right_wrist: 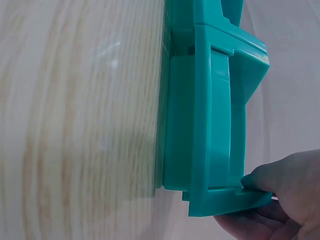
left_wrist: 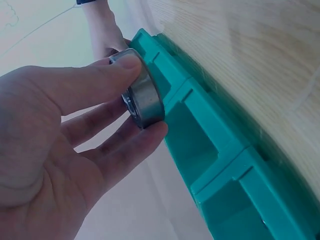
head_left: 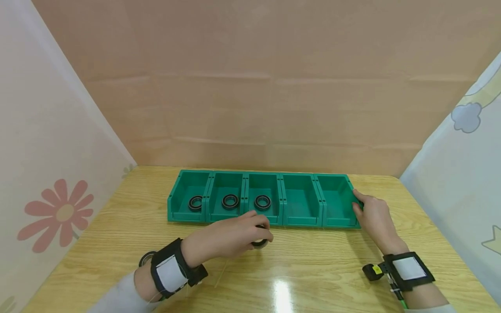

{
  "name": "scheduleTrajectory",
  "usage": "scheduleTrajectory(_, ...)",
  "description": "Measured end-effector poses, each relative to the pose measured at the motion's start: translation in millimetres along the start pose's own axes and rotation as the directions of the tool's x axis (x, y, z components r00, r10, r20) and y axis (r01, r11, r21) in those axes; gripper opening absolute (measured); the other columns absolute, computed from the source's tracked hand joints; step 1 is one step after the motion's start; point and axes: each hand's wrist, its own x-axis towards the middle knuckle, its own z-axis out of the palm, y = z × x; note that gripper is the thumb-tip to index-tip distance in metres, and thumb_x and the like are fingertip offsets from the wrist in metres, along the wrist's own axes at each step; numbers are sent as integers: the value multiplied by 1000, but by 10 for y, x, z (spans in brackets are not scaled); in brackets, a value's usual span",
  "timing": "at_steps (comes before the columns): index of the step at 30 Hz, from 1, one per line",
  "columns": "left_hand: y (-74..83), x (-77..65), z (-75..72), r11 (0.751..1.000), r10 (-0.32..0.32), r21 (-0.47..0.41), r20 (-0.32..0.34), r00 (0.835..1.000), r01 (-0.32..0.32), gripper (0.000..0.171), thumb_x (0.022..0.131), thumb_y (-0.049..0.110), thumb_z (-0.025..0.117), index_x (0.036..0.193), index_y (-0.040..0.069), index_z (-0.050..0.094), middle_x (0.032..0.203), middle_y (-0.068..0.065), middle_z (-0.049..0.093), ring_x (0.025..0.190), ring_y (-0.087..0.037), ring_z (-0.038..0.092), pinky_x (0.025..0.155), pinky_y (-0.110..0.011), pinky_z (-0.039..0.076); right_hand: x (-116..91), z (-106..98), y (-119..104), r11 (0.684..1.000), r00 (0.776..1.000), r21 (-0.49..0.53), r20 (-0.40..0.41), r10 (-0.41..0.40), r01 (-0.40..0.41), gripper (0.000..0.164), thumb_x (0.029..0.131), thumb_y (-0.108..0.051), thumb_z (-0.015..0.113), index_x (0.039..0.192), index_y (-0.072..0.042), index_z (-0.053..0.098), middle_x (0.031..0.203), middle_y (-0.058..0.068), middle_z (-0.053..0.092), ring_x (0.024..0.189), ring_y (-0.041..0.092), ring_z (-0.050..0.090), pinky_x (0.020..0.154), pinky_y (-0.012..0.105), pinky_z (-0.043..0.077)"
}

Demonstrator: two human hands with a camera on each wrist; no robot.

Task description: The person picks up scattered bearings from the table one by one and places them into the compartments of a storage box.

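Observation:
My left hand (head_left: 238, 234) pinches a ball bearing (left_wrist: 147, 97) between thumb and fingers, held on edge in front of the row of green bins (head_left: 264, 221). Its steel outer ring shows in the left wrist view. At the right end of the row, my right hand (head_left: 375, 217) grips the side wall of the last bin (right_wrist: 215, 200), thumb inside and fingers outside. One bearing lies flat in each of the three left bins: the leftmost bearing (head_left: 195, 203), the second bearing (head_left: 230, 208) and the middle bearing (head_left: 262, 208). The two right bins hold nothing.
Another bearing (head_left: 145, 258) lies on the wooden table (head_left: 313, 269), partly hidden behind the left wrist strap. A brown paper backdrop (head_left: 266, 108) rises behind the bins. Patterned sheets flank the table on both sides.

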Motion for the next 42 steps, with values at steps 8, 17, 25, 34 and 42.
scheduleTrajectory(8, 13, 169, -96, 997, 46, 54, -5, 999, -46, 42, 88, 13, 75, 126, 26, 65, 128, 4, 59, 111, -13, 49, 78, -11, 48, -11, 6, 4, 1000, 1000, 0, 15, 17, -17, 40, 94, -1, 60, 132, 13, 55, 85, 34, 66, 41, 14, 38, 40, 26, 26)
scheduleTrajectory(17, -4, 349, -216, 987, 100, 127, -30, 995, -95, 40, 90, 16, 73, 128, 25, 65, 127, 3, 60, 111, -16, 52, 91, -19, 49, -11, 12, 19, 1000, 1000, -6, 20, 17, -17, 41, 94, -2, 60, 132, 13, 55, 73, 29, 63, 41, 15, 35, 40, 25, 26)
scheduleTrajectory(25, -27, 460, -291, 975, 146, 177, -62, 987, -133, 36, 92, 17, 71, 126, 26, 64, 129, 3, 58, 113, -16, 51, 90, -19, 49, 6, 8, 15, 1000, 1000, -1, 26, 11, -11, 42, 94, -2, 60, 133, 13, 54, 57, 13, 54, 40, 15, 34, 40, 25, 25)
scheduleTrajectory(34, -58, 624, -366, 963, 224, 180, -123, 967, -201, 25, 93, 16, 69, 117, 23, 65, 124, 2, 58, 110, -17, 51, 97, -22, 45, 8, 24, 26, 1000, 999, -12, 33, 11, -10, 42, 94, -2, 60, 133, 13, 54, 55, 11, 51, 40, 15, 34, 40, 25, 25)
scheduleTrajectory(42, -122, 797, -432, 969, 215, 149, -137, 967, -195, 25, 93, 17, 70, 117, 22, 65, 126, 0, 57, 114, -17, 50, 94, -22, 44, 15, 28, 53, 1000, 1000, 1, 23, 0, 0, 42, 94, -3, 60, 133, 13, 53, 54, 9, 49, 39, 14, 34, 39, 24, 25)
